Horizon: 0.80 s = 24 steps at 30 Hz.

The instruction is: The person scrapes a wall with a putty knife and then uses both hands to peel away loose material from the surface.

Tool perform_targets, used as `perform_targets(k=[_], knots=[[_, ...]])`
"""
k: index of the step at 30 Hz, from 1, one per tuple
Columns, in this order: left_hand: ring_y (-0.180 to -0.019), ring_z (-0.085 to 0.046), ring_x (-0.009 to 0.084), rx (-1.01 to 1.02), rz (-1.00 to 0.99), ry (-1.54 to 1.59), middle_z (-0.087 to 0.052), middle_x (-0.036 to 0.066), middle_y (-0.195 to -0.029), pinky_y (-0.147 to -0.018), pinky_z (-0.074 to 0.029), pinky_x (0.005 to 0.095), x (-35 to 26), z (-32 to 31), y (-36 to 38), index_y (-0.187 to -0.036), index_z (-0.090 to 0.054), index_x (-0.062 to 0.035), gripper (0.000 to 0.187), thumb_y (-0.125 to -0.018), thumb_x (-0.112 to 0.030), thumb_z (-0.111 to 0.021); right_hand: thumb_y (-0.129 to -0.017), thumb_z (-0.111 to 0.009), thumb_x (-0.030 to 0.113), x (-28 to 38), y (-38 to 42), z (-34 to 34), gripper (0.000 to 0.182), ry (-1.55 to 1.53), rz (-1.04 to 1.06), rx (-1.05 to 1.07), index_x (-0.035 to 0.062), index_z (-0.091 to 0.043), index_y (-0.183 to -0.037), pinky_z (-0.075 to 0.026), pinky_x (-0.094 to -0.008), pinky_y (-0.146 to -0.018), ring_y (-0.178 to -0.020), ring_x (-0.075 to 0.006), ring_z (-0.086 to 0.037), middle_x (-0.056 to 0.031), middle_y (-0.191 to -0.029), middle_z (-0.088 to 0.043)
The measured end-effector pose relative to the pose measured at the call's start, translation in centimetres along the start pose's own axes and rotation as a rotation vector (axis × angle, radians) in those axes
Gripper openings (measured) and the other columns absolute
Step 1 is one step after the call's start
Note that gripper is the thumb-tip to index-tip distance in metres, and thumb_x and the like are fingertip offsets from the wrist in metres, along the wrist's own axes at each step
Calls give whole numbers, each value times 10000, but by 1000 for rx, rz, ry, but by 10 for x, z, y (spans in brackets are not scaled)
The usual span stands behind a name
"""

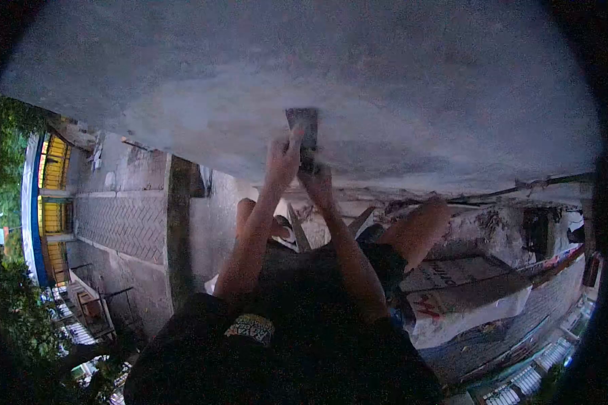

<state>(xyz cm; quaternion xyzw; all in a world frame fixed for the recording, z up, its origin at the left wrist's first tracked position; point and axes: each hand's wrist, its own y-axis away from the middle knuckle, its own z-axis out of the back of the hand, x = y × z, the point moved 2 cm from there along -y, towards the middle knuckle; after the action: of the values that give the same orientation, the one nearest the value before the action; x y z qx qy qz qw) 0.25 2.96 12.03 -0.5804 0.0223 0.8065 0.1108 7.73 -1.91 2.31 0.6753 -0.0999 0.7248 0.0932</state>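
A dark, flat-bladed putty knife [310,138] rests with its broad end against a grey plastered wall [358,61]. My right hand [317,184] is closed around its lower end, the handle. Higher up, my left hand [284,158] is closed at the blade's left side, with a finger pressed along its face. Paler, smoother patches of plaster surround the blade. The fingers of my right hand are partly hidden in the low light.
My bent knees [422,226] are just below the wall's lower edge. At the right lies a pale printed sheet [469,297] beside rough masonry. A brick-patterned pavement [118,223] stretches to the left, with a yellow gate [53,216] and trees beyond.
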Motion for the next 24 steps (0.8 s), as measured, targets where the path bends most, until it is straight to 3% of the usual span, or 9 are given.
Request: perform_targets(k=[1,4,7,10,13,16,19,22,24], knots=[[-485,-323,123,-33,-49,75,-335,76,-483,-421,-287,333,0,-1,1,-618,-428,57,461,-810,-363,-418,-683,-578,304,2,1,1,326,-3,-48,25,-8,-526,-605,-366,-322,-442,-430,-139,-445,-82,-473,-479],[-482,-308,114,-27,-51,1,-306,60,-487,-406,-264,326,29,-3,7,-574,-394,35,470,-804,-373,-426,-686,-578,294,25,16,3,315,242,223,-131,-7,-529,-608,-359,-322,-430,-420,-156,-444,-100,-474,-479],[-472,-295,113,41,207,-22,-279,47,-476,-406,-253,313,23,-2,10,-539,-377,14,486,-800,-392,-428,-692,-571,237,-14,17,-4,204,-141,-98,49,35,-548,-683,-351,-279,-448,-490,-105,-448,-13,-559,-507],[-453,-284,111,-39,83,-151,-263,27,-453,-406,-240,310,10,1,11,-503,-345,-4,515,-796,-420,-423,-664,-578,261,-23,13,-12,263,-114,91,-11,8,-536,-607,-369,-334,-470,-457,-194,-488,-116,-508,-508],[-449,-272,117,-106,-28,-60,-254,23,-447,-406,-231,320,-6,1,12,-508,-324,5,532,-795,-434,-416,-659,-580,222,27,6,6,202,124,120,16,24,-553,-630,-382,-337,-499,-486,-212,-508,-131,-548,-527],[-463,-268,111,-31,83,16,-258,20,-461,-408,-230,322,15,0,1,-522,-311,5,524,-800,-427,-411,-664,-578,207,36,11,10,173,72,214,-134,35,-578,-686,-394,-331,-514,-505,-194,-521,-124,-581,-548],[-483,-268,101,-3,177,32,-247,6,-473,-410,-235,316,15,-4,14,-524,-312,1,515,-805,-420,-408,-674,-575,234,7,16,1,206,-30,49,-31,30,-573,-693,-403,-317,-525,-528,-168,-532,-110,-601,-563],[-490,-263,88,4,132,66,-245,-11,-482,-408,-231,303,19,-6,9,-511,-308,-4,519,-806,-418,-411,-671,-580,237,5,16,3,216,-79,94,-23,23,-575,-704,-411,-308,-530,-548,-147,-538,-103,-610,-570],[-480,-262,86,-37,-15,-11,-252,-16,-478,-407,-225,298,21,-4,15,-508,-304,-5,521,-806,-419,-410,-667,-585,218,-3,20,2,202,53,80,1,21,-581,-710,-415,-311,-534,-543,-150,-538,-107,-610,-571]])
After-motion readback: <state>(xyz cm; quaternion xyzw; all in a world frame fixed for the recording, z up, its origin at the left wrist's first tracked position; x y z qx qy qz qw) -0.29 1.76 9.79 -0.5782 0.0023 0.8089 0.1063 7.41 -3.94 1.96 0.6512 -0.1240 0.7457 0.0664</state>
